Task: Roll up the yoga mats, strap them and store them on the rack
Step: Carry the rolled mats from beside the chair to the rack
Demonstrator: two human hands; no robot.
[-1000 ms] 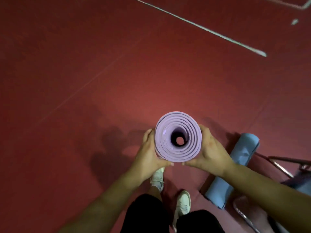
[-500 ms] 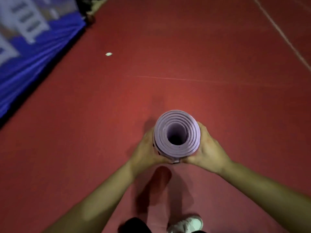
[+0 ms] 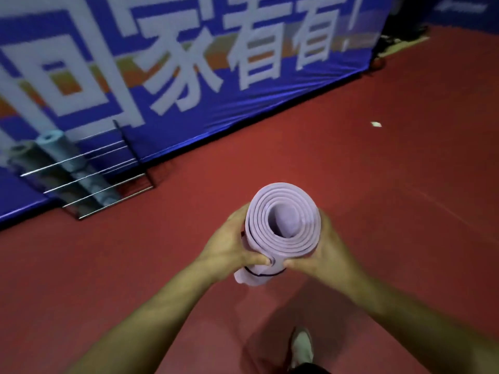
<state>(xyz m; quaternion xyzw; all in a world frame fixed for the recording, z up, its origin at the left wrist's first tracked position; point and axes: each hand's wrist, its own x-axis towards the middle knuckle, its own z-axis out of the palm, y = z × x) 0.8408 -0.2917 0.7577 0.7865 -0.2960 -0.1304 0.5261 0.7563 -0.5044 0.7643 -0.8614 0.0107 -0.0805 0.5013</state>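
Between both hands [image 3: 229, 249], lilac mat [image 3: 283, 220]

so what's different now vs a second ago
The view has swung left: the blue mat and metal frame by the feet are gone, and a blue banner and wire rack holding two rolled mats have appeared. Both hands, left hand and right hand, still grip the upright purple mat.

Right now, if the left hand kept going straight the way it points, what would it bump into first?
The left hand is already pressed against the purple mat, so it meets that first. Beyond it looks like only red floor, though depth is unclear.
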